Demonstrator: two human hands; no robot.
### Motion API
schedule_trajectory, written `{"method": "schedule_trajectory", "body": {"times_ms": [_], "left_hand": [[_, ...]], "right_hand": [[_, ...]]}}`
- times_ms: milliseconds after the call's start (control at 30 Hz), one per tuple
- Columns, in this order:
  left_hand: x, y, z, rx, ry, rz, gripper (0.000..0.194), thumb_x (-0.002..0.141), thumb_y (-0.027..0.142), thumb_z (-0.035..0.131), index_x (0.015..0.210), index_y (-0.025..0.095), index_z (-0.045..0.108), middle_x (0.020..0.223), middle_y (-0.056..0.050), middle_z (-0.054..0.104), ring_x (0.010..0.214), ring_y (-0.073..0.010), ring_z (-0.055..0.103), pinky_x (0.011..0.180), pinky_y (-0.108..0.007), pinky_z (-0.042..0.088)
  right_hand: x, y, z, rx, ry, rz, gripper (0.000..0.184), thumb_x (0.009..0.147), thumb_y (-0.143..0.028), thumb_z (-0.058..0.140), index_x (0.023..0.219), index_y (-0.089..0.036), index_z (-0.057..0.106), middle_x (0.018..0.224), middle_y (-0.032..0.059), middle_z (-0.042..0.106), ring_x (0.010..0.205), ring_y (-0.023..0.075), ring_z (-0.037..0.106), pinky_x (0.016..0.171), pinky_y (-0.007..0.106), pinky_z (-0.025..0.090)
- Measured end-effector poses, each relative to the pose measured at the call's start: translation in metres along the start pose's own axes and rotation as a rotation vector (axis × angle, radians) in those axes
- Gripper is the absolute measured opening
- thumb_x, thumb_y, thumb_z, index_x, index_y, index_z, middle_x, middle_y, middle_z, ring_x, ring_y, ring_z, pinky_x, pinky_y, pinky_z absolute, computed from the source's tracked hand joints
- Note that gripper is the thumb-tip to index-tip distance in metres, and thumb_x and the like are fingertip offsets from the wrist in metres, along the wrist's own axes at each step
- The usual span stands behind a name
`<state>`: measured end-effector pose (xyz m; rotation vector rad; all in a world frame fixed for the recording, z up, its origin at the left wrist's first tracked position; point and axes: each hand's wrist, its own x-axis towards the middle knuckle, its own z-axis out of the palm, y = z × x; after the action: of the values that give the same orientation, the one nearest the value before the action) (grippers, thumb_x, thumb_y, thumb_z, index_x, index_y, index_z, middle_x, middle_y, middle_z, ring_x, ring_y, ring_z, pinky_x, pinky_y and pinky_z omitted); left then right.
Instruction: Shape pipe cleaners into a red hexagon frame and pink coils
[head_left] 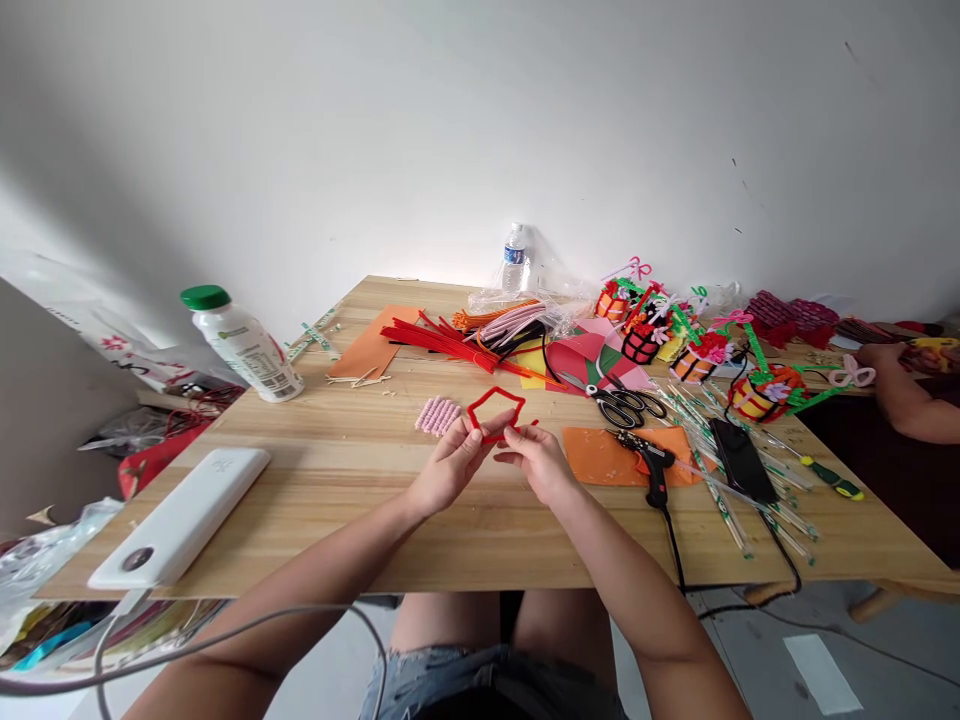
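Two hands meet over the middle of the worktop (337, 535), a bit nearer its front edge than its back edge. They hold a red loop (498, 391), bent into a shape with five corners. The left hand (452, 465) pinches the loop's lower left part, thumb and fingers close together. The right hand (541, 464) pinches its lower right part, also with thumb and finger close together.

Just left of the loop lies a bumpy pink piece (438, 416). Behind the loop is a heap of red sticks (450, 347). Black scissors (628, 408) lie to the right, and nearer the front edge a glue gun (655, 465) rests partly on orange paper (589, 462). A phone (742, 462) lies on some straws toward the right edge. Small flower baskets (694, 364) stand in a row behind it. A white power bank (184, 515) sits by the front left corner.
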<state>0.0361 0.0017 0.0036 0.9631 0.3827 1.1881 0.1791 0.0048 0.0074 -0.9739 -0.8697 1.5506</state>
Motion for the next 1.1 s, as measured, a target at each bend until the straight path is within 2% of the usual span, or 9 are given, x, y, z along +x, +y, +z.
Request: {"method": "schedule_trajectory", "body": {"times_ms": [100,200,367,500,600,767,833,967,1100], "left_hand": [[0.001,0.002,0.0,-0.014,-0.031,-0.025,0.022,0.08,0.037,0.064,0.084,0.018,0.054,0.124,-0.012,0.06,0.121,-0.0262,0.051,0.105,-0.046,0.032],[0.003,0.004,0.0,0.008,-0.058,-0.039,0.023,0.078,0.038,0.066,0.085,0.017,0.058,0.127,-0.013,0.058,0.123,-0.0283,0.048,0.104,-0.047,0.033],[0.002,0.004,-0.003,0.109,-0.077,0.011,0.024,0.078,0.035,0.067,0.095,0.018,0.062,0.136,-0.012,0.049,0.128,-0.0285,0.042,0.107,-0.046,0.031],[0.002,0.005,-0.002,0.224,-0.077,0.121,0.014,0.076,0.026,0.07,0.085,0.017,0.062,0.143,-0.009,0.04,0.131,-0.0291,0.038,0.108,-0.046,0.032],[0.001,0.006,-0.002,0.256,-0.083,0.191,0.015,0.077,0.025,0.069,0.076,0.015,0.058,0.143,-0.009,0.04,0.13,-0.029,0.039,0.108,-0.047,0.034],[-0.001,0.006,-0.008,0.469,-0.242,0.299,0.007,0.082,0.021,0.063,0.081,0.015,0.06,0.146,-0.013,0.034,0.133,-0.0284,0.035,0.11,-0.049,0.03],[-0.001,0.007,-0.011,0.638,-0.262,0.39,0.006,0.082,0.02,0.062,0.081,0.015,0.06,0.145,-0.015,0.036,0.133,-0.0287,0.036,0.108,-0.05,0.033],[0.0,0.018,-0.015,1.021,-0.231,0.588,0.011,0.081,0.024,0.061,0.088,0.016,0.064,0.135,-0.018,0.048,0.128,-0.0306,0.043,0.104,-0.053,0.034],[0.0,0.026,-0.022,1.115,-0.217,0.76,0.022,0.085,0.032,0.052,0.084,0.018,0.069,0.109,-0.012,0.068,0.124,-0.0306,0.047,0.106,-0.057,0.028]], "right_hand": [[0.0,-0.001,-0.001,0.125,-0.039,0.082,0.027,0.057,-0.033,0.082,0.06,-0.015,0.061,0.063,0.0014,0.061,0.068,0.0151,0.059,0.065,0.031,0.051],[0.0,0.0,0.0,0.151,-0.04,0.049,0.026,0.058,-0.032,0.081,0.058,-0.015,0.062,0.063,0.002,0.063,0.067,0.0153,0.06,0.064,0.03,0.05],[-0.004,-0.004,0.002,-0.047,0.054,-0.259,0.019,0.065,-0.033,0.076,0.062,-0.017,0.065,0.072,0.0024,0.065,0.067,0.0159,0.061,0.068,0.032,0.05],[-0.012,-0.01,0.005,-0.222,0.062,-0.44,0.016,0.07,-0.034,0.072,0.067,-0.019,0.067,0.083,0.0039,0.065,0.072,0.0169,0.061,0.07,0.032,0.052],[-0.013,-0.011,0.006,-0.227,0.006,-0.384,0.018,0.07,-0.036,0.072,0.069,-0.018,0.067,0.08,0.0036,0.066,0.07,0.0165,0.062,0.07,0.031,0.052],[-0.004,-0.005,0.0,0.007,-0.094,-0.012,0.026,0.062,-0.035,0.078,0.059,-0.014,0.062,0.059,0.0021,0.064,0.057,0.0153,0.062,0.064,0.032,0.053],[-0.002,-0.005,-0.002,0.058,-0.127,0.06,0.028,0.06,-0.033,0.079,0.057,-0.013,0.06,0.058,0.0024,0.064,0.056,0.0155,0.062,0.062,0.032,0.054],[-0.005,-0.014,-0.004,0.016,-0.124,-0.072,0.026,0.061,-0.032,0.079,0.059,-0.014,0.061,0.063,0.0031,0.066,0.059,0.0173,0.064,0.061,0.033,0.055],[-0.007,-0.028,-0.008,0.028,-0.161,-0.205,0.026,0.063,-0.028,0.079,0.057,-0.015,0.058,0.075,0.0014,0.064,0.06,0.0156,0.065,0.058,0.032,0.055]]}}
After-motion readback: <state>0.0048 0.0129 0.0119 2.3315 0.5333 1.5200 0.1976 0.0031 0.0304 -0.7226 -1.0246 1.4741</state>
